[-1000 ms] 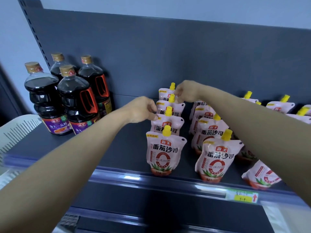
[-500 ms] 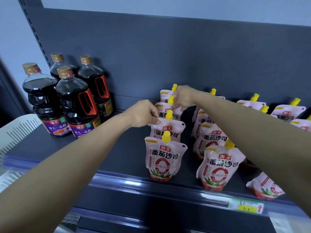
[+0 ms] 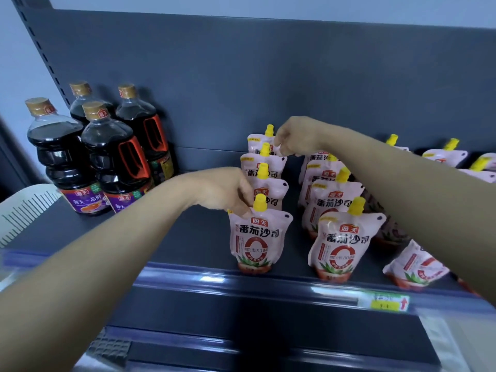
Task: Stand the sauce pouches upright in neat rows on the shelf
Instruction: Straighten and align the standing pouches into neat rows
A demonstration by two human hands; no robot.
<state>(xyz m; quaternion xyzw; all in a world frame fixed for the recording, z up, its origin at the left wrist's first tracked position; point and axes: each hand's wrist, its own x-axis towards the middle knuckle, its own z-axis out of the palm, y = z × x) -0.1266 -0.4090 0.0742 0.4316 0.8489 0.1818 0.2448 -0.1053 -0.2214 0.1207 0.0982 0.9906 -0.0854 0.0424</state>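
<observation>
- Left hand [image 3: 222, 191]: fingers curled, pinching the top left corner of the nearest pouch [image 3: 259, 237] beside its yellow cap, apparently to square it with the row.
- Right hand [image 3: 292, 136]: fingertips pinch the top of a far pouch [image 3: 255, 142] in the same row, likely steadying it upright.
- Sauce pouches [image 3: 332, 202] stand in rows on the shelf [image 3: 188, 237]. A leaning pouch [image 3: 416, 267] at near right is not yet straightened.
- Soy bottles [image 3: 112, 157]: far left, well apart.

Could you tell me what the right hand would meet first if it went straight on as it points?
Probably the yellow cap of the rearmost tomato sauce pouch in the left row, beside the right hand; depth is unclear.
</observation>
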